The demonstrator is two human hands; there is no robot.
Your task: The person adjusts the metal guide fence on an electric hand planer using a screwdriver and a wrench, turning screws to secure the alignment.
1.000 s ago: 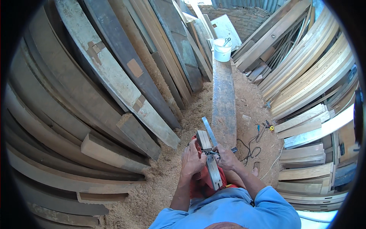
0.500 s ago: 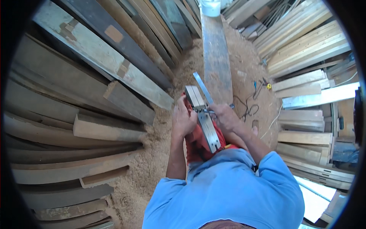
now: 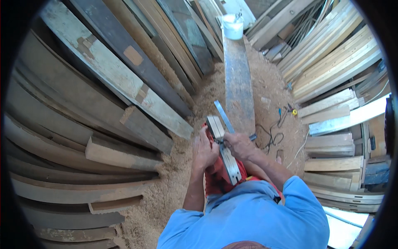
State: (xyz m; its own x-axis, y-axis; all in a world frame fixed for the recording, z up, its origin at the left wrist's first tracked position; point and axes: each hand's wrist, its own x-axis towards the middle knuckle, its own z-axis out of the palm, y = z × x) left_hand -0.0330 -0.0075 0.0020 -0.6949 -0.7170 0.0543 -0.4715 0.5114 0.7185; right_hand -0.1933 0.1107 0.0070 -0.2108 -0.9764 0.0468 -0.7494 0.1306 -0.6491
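Note:
A red electric hand planer (image 3: pixel 230 164) lies across my lap with its silver sole facing up. My left hand (image 3: pixel 205 150) is closed round its red side, fingers near the front plate. My right hand (image 3: pixel 239 145) is closed at the middle of the sole, by the cutter slot. It grips a slim metal tool, mostly hidden by the fingers; a dark end (image 3: pixel 253 137) juts out to its right. Just beyond, a flat bluish metal strip (image 3: pixel 224 116) reaches down to the right knuckles; whether the hand touches it I cannot tell.
Ahead runs a long worn plank (image 3: pixel 239 79) with a white bucket (image 3: pixel 233 27) at its far end. Dark boards (image 3: pixel 120 79) are stacked at left, pale timber (image 3: pixel 331 62) at right. A dark cord (image 3: pixel 271 139) lies on the sawdust-covered floor (image 3: pixel 159 199).
The whole view has shifted, so the planer and bucket sit lower in the picture. Against the planer, my right hand has moved left, closer over the sole. My left hand keeps its hold.

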